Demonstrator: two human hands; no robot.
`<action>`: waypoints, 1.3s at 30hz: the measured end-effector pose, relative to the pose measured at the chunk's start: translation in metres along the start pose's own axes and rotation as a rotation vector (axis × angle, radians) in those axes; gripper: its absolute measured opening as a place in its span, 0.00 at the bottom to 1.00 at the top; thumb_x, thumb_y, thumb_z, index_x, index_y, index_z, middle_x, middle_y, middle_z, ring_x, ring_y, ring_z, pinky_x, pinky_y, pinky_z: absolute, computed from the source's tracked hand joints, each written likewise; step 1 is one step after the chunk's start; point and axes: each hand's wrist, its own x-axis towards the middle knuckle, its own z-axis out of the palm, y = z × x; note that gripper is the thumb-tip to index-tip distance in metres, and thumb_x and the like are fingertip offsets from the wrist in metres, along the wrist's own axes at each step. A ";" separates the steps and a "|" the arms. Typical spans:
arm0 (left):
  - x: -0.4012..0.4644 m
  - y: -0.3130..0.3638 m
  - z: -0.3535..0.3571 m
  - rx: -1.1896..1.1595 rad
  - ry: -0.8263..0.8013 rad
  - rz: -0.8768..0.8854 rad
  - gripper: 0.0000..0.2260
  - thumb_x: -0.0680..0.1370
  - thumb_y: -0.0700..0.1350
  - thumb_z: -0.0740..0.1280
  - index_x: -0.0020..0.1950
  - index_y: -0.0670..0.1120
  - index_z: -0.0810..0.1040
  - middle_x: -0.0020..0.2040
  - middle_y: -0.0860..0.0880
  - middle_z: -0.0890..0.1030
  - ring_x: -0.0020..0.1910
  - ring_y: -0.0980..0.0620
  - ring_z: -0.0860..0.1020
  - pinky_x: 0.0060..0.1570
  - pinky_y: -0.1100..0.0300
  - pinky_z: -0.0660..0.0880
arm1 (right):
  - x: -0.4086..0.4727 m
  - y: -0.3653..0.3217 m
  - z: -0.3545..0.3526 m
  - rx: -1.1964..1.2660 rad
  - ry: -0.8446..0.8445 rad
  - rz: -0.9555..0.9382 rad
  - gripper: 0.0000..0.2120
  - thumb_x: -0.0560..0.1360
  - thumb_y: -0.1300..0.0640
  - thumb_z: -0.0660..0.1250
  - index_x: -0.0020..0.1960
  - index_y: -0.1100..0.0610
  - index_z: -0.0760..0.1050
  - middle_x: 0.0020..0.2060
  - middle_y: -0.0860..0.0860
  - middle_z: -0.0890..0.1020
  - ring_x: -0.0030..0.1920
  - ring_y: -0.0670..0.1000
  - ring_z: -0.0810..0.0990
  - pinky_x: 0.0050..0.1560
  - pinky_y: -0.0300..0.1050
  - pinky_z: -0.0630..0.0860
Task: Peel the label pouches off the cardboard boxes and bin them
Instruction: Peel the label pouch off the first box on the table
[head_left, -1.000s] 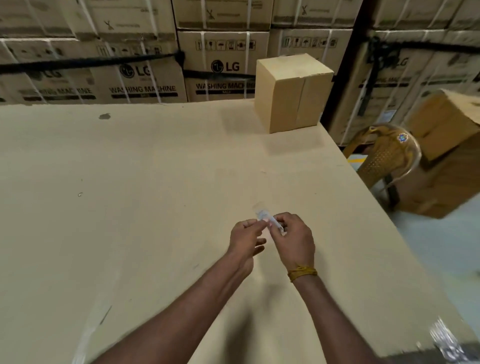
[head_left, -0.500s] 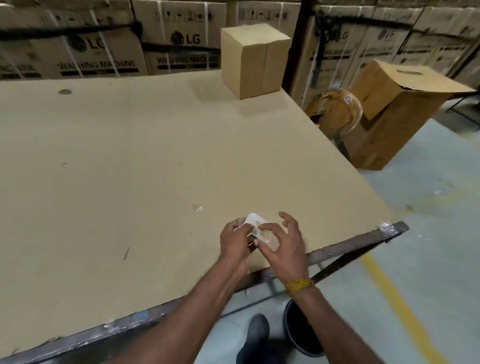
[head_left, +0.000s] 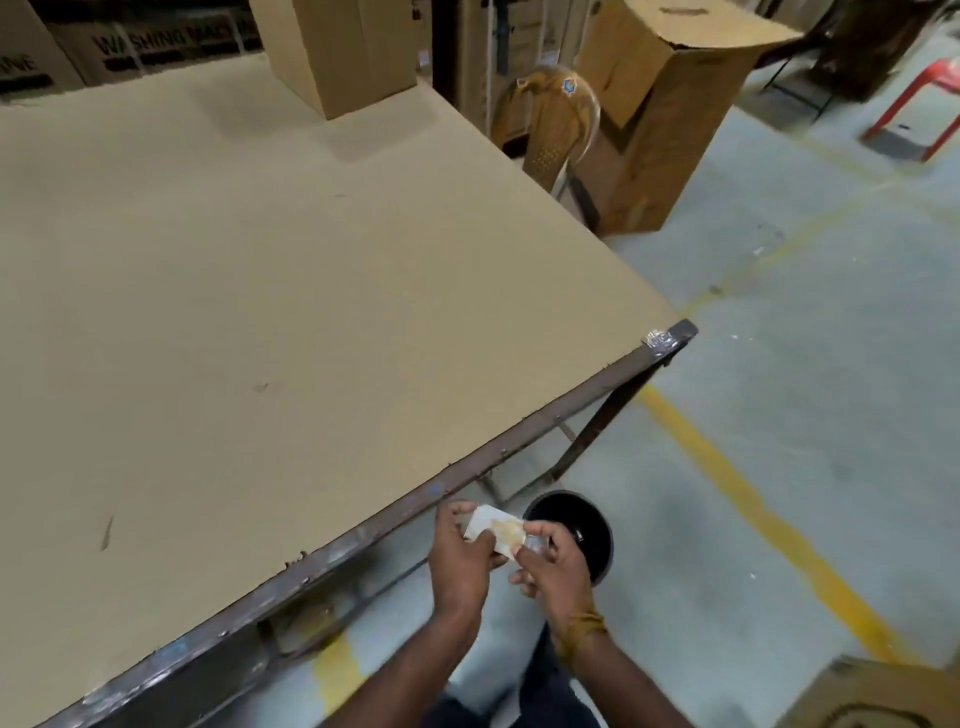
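Both hands have come off the table since the earlier frames and now hang past its near edge, over the floor, with the bin in view just behind them. Nearest, the left hand (head_left: 460, 558) pinches the left end of the pouch (head_left: 496, 529) between thumb and curled fingers, and the right hand (head_left: 553, 566), with a yellow thread band (head_left: 582, 626) at the wrist, pinches its right end. That pouch is a small crumpled white piece with a brownish patch, held in the air between the hands, close beside the rim of the black round bin (head_left: 597, 540) that stands on the floor under the table's near right corner; whether it is folded or torn is hard to tell through the blur. A dark shoe or trouser leg shows low between the forearms. The table (head_left: 260, 312) has a tan board top and a rusty metal edge, with a scrap of clear tape (head_left: 658, 338) at the near right corner. At its far edge stands a plain box (head_left: 337, 52). Beyond the far right corner are a brown plastic chair (head_left: 558, 122), a big open carton (head_left: 670, 104) on the floor, and a red stool (head_left: 924, 98) well off to the right.
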 end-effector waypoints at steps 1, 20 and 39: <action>0.001 -0.011 0.008 0.031 0.003 -0.009 0.16 0.76 0.28 0.63 0.52 0.49 0.74 0.51 0.40 0.80 0.45 0.41 0.83 0.38 0.53 0.83 | 0.004 0.010 -0.006 0.026 0.025 0.023 0.10 0.76 0.69 0.68 0.53 0.57 0.75 0.42 0.59 0.83 0.30 0.53 0.80 0.30 0.43 0.73; 0.198 -0.285 0.210 0.343 -0.042 -0.465 0.10 0.75 0.25 0.63 0.44 0.37 0.80 0.48 0.35 0.82 0.37 0.42 0.82 0.35 0.57 0.81 | 0.275 0.228 -0.117 0.063 0.395 0.385 0.21 0.70 0.69 0.73 0.46 0.42 0.76 0.41 0.52 0.83 0.28 0.48 0.83 0.37 0.52 0.83; 0.325 -0.488 0.226 0.779 -0.156 -0.391 0.12 0.73 0.35 0.72 0.45 0.53 0.81 0.47 0.49 0.85 0.49 0.46 0.83 0.55 0.46 0.80 | 0.443 0.390 -0.126 -0.311 0.209 0.438 0.21 0.75 0.60 0.70 0.67 0.55 0.73 0.62 0.58 0.72 0.60 0.61 0.77 0.63 0.50 0.73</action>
